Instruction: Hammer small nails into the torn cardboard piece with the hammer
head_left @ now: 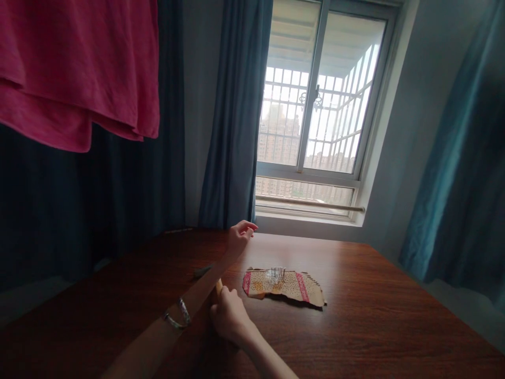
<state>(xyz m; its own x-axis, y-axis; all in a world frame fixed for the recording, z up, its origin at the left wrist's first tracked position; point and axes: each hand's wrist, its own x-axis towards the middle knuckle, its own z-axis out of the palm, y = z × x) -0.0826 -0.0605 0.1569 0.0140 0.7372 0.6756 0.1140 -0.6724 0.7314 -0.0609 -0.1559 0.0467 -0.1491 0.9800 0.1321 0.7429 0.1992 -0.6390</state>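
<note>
My right hand [231, 315] is wrapped round the pale wooden handle of a hammer [219, 286], low over the table. The hammer's dark head shows on the far side of my left forearm, which crosses in front of part of the tool. Farther out, my left hand [240, 236] is raised near the table's back edge, its fingers bent together towards the thumb. Whatever they pinch, if anything, is too small to see. To the right of both hands lies a torn piece of cardboard [292, 287] with pink bands and many small holes. Several nails [278, 272] stand upright in a row on it.
The brown wooden table [379, 316] reaches back to the wall below a barred window [315, 105]. Blue curtains [236, 105] hang on both sides. A pink cloth [87, 73] hangs at upper left. A bracelet [179, 316] circles my left wrist.
</note>
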